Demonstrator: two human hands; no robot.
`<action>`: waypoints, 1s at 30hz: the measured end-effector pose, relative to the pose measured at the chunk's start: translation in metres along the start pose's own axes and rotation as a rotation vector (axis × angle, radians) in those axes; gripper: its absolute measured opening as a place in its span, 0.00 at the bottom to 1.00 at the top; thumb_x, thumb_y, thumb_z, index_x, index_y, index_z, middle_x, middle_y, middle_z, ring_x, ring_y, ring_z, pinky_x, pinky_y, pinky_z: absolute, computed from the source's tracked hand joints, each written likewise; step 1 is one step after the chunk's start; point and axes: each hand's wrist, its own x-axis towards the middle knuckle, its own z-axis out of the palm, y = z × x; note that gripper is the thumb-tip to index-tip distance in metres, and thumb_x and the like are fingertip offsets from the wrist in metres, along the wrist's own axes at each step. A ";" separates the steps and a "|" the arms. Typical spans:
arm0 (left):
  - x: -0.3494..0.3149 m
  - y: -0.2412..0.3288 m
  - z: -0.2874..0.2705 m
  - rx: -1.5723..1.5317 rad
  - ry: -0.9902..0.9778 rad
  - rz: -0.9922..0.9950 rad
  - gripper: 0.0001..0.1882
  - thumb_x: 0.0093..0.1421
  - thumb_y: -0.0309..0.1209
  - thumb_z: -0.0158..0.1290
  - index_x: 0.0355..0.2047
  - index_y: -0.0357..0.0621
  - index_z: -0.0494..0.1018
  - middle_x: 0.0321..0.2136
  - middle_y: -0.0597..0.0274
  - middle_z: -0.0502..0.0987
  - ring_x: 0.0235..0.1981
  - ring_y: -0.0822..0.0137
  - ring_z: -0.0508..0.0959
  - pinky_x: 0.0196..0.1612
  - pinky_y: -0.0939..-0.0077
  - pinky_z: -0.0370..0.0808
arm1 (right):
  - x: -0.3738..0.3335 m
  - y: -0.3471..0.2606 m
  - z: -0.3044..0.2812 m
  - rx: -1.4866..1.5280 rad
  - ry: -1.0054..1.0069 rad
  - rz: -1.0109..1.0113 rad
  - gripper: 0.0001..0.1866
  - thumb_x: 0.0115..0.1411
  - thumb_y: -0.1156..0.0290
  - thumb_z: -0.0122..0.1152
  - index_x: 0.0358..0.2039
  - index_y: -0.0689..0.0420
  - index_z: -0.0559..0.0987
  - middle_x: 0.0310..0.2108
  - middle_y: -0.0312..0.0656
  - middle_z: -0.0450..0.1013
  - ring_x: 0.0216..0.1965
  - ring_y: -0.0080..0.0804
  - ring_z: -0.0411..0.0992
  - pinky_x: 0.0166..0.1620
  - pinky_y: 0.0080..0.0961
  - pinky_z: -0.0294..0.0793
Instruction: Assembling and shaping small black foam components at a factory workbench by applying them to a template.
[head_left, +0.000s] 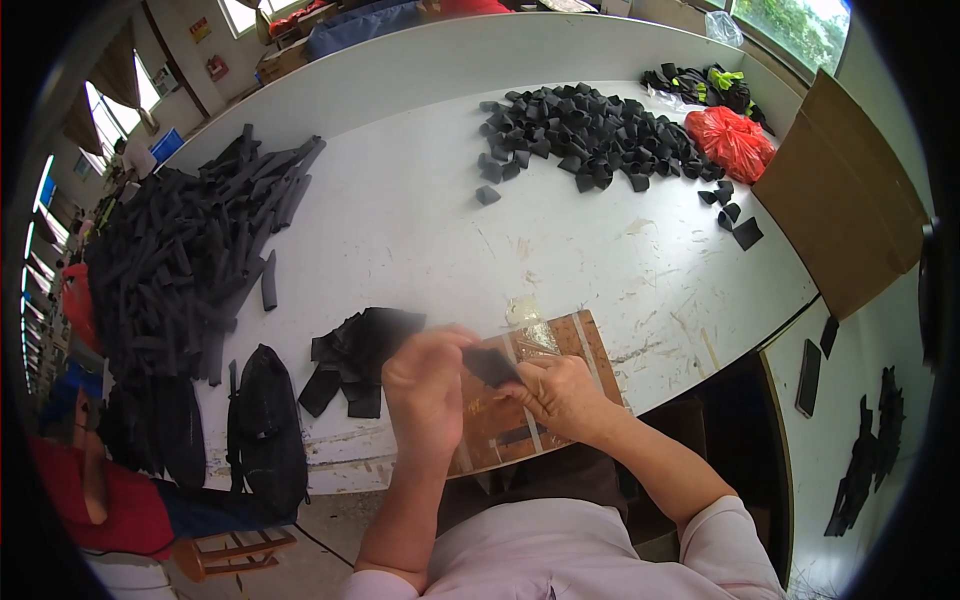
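Observation:
Above a brown board (480, 425) with clear tape on it, I hold a small flat black piece of fabric or foam (490, 366). My right hand (565, 395) pinches its right end between thumb and fingers. At the piece's upper left corner my left hand (428, 380) is closed, its fingertips bent onto the edge and slightly blurred. Just left of that hand lies a loose stack of flat black pieces (360, 355). Far across the white table sits a heap of short, curled black pieces (590, 130).
Long black strips (200, 230) are heaped at the left. A black bag (268, 430) lies at the near edge. At the far right are a red plastic bag (730, 143) and an upright cardboard sheet (845, 195). A phone (808, 378) rests on the right-hand surface. A person in red (90, 490) sits at lower left.

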 end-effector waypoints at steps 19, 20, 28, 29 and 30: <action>-0.013 -0.049 -0.106 1.512 0.416 0.392 0.14 0.45 0.20 0.50 0.35 0.35 0.67 0.36 0.54 0.70 0.37 0.61 0.70 0.39 0.72 0.67 | -0.126 0.009 -0.004 0.463 0.531 0.615 0.24 0.61 0.58 0.43 0.12 0.59 0.65 0.11 0.34 0.62 0.14 0.18 0.59 0.17 0.15 0.54; -0.007 -0.047 -0.109 1.622 0.374 0.343 0.16 0.43 0.20 0.50 0.36 0.36 0.66 0.37 0.52 0.68 0.39 0.57 0.68 0.41 0.69 0.66 | -0.160 0.015 0.008 0.445 0.560 0.741 0.23 0.60 0.58 0.43 0.12 0.59 0.65 0.12 0.34 0.63 0.13 0.18 0.59 0.18 0.14 0.55; 0.011 -0.047 -0.146 1.998 0.228 0.110 0.05 0.44 0.25 0.50 0.24 0.39 0.69 0.28 0.54 0.69 0.35 0.54 0.69 0.37 0.60 0.65 | -0.299 0.062 0.072 -0.136 -0.154 1.317 0.21 0.57 0.57 0.48 0.22 0.65 0.68 0.19 0.52 0.70 0.22 0.45 0.71 0.25 0.32 0.69; 0.012 -0.048 -0.150 2.073 0.205 0.151 0.03 0.45 0.25 0.50 0.21 0.39 0.68 0.27 0.55 0.69 0.34 0.54 0.70 0.35 0.61 0.65 | -0.300 0.063 0.076 -0.434 -0.286 1.219 0.21 0.56 0.57 0.49 0.24 0.66 0.69 0.21 0.56 0.71 0.26 0.52 0.72 0.27 0.38 0.70; 0.012 -0.047 -0.153 2.074 0.200 0.153 0.03 0.45 0.25 0.50 0.21 0.39 0.68 0.27 0.55 0.69 0.34 0.54 0.70 0.35 0.61 0.65 | -0.285 0.062 0.072 -0.349 -0.167 1.189 0.21 0.55 0.56 0.50 0.23 0.66 0.70 0.21 0.57 0.70 0.26 0.56 0.70 0.27 0.41 0.68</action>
